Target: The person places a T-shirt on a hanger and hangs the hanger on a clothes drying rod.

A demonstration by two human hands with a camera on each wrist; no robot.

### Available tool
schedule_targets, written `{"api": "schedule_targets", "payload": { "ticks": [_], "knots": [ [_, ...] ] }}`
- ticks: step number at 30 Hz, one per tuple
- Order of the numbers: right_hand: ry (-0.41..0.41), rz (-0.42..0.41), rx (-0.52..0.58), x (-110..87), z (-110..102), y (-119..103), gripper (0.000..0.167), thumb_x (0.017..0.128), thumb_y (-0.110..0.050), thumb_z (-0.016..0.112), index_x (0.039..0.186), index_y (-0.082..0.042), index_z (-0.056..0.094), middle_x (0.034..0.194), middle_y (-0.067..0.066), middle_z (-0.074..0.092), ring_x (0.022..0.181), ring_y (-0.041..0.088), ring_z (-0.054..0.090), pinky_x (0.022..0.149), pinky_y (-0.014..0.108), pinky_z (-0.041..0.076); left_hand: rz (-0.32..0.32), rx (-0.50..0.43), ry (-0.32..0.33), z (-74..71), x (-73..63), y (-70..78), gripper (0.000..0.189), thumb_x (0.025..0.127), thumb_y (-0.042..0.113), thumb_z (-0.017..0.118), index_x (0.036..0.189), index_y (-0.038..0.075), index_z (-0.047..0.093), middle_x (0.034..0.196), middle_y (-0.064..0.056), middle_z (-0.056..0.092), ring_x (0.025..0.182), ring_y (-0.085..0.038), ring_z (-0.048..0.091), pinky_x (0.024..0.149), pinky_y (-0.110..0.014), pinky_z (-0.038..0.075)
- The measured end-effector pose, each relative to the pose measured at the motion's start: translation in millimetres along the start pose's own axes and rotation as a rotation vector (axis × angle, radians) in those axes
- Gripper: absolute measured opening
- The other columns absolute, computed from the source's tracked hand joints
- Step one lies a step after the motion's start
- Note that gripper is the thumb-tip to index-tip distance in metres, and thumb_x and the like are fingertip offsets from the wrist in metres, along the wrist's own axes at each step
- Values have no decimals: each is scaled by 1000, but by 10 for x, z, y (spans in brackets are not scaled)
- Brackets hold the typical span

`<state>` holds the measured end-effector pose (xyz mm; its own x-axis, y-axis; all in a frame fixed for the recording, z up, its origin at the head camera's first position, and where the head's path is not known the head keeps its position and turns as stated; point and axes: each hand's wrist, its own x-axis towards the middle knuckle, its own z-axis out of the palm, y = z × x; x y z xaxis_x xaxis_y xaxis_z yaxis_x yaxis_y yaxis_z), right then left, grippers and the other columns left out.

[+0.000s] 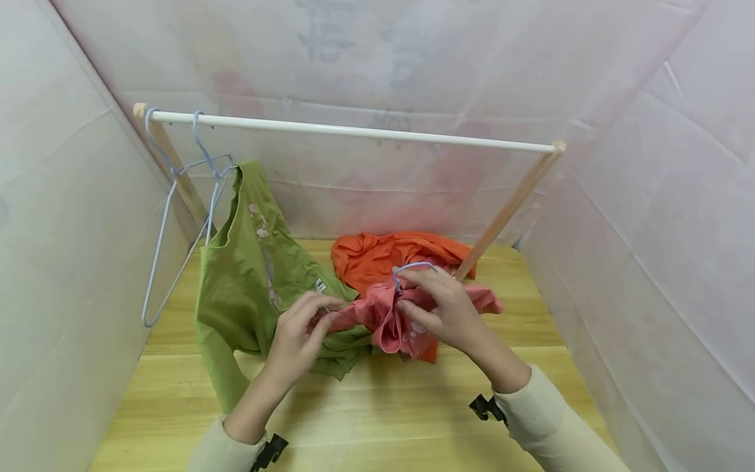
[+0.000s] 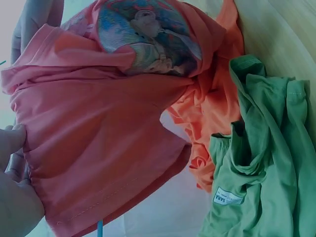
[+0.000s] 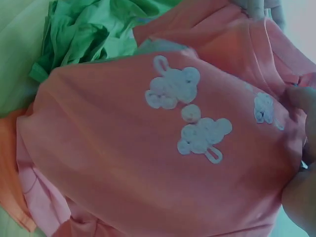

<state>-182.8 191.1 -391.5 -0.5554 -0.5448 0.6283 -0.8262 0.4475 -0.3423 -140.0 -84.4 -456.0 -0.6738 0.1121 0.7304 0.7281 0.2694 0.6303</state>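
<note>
A pink shirt [image 1: 383, 308] is held up between both hands over the table. My left hand [image 1: 297, 334] pinches its edge on the left; in the left wrist view, thumb and fingers grip the cloth near a stitched hem, where a thin blue tip [image 2: 99, 228] pokes out below. My right hand [image 1: 448, 311] holds a light blue hanger [image 1: 415, 265] just under its hook, at the shirt's neckline. Most of that hanger is hidden by the cloth. White raised motifs [image 3: 190, 113] decorate the shirt in the right wrist view, and a printed picture [image 2: 148, 39] shows in the left.
A white rod [image 1: 354, 130] on wooden posts spans the back. At its left hang a bare blue hanger [image 1: 159, 262] and another carrying a green long-sleeved shirt [image 1: 248, 282], partly on the wooden table [image 1: 366, 419]. An orange garment [image 1: 377, 255] lies crumpled behind the pink shirt.
</note>
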Motion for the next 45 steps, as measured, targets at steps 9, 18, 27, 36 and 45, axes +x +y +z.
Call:
{"api": "schedule_targets", "payload": {
  "ticks": [9, 18, 27, 36, 45],
  "knots": [
    [119, 54, 115, -36, -156, -20, 43, 72, 6, 83, 111, -7, 73, 104, 5, 72, 87, 13, 64, 72, 18, 50, -65, 5, -92, -84, -19, -32, 32, 84, -4, 75, 112, 9, 70, 100, -1, 68, 83, -12, 66, 68, -18, 56],
    [155, 84, 149, -42, -258, 5, 47, 68, 13, 82, 110, -7, 75, 103, 6, 74, 90, 16, 63, 74, 20, 48, -111, 87, -72, -241, -196, -149, 31, 83, -6, 76, 109, 11, 71, 104, 0, 69, 91, -14, 66, 78, -14, 53],
    [224, 110, 233, 87, -468, -186, 31, 66, 27, 73, 88, 6, 73, 84, 15, 70, 84, 14, 62, 71, 20, 49, -219, 109, 29, -347, -283, -193, 32, 81, -8, 76, 110, 4, 69, 103, -6, 68, 87, -16, 68, 71, -16, 56],
    [300, 169, 281, -12, -554, -82, 25, 71, 27, 70, 87, 8, 72, 85, 13, 70, 81, 11, 60, 65, 16, 47, -289, 157, 6, -349, -396, -277, 45, 84, -14, 70, 122, 9, 64, 104, -4, 66, 75, -18, 66, 57, -20, 52],
    [344, 162, 410, -49, -590, -19, 23, 77, 26, 67, 94, 10, 72, 92, 12, 72, 76, 9, 59, 58, 15, 43, -501, 191, -132, -328, -476, -326, 51, 87, -12, 64, 130, 14, 57, 107, -7, 68, 84, -20, 71, 63, -26, 57]
  ]
}}
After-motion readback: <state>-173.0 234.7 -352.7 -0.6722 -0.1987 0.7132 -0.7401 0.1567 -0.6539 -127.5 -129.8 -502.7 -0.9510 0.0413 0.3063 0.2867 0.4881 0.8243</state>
